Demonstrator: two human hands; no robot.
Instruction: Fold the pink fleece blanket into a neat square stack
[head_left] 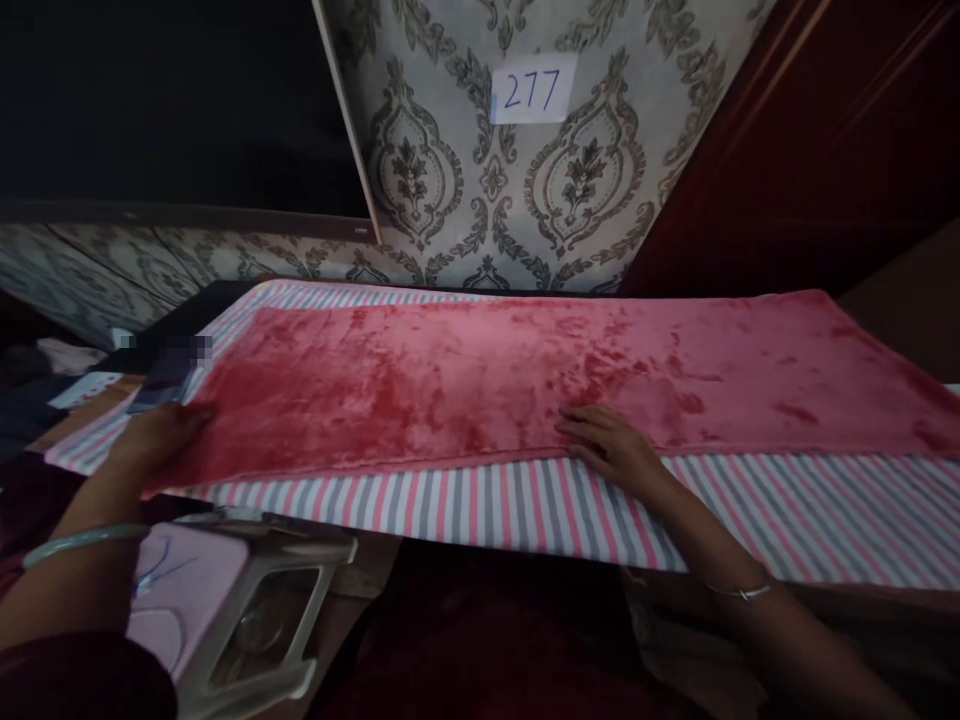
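A plush pink-red cloth [420, 385], long and folded along its near edge, lies across a striped pink, grey and white cloth [465, 505]. At its left end, my left hand [161, 432] rests over the edge, the fingertips on the plush; the fingers look laid down rather than closed, though they are dim and blurred. My right hand [611, 445] lies on the near edge right of the middle. Its fingers are stretched out and slightly apart on the plush, holding nothing.
A dark screen [172, 110] hangs at the upper left. Patterned wallpaper carries a paper marked 277 [533, 89]. A dark red wooden panel [810, 150] stands at the right. Below the left arm are a pink box [195, 580] and a pale plastic frame [300, 620].
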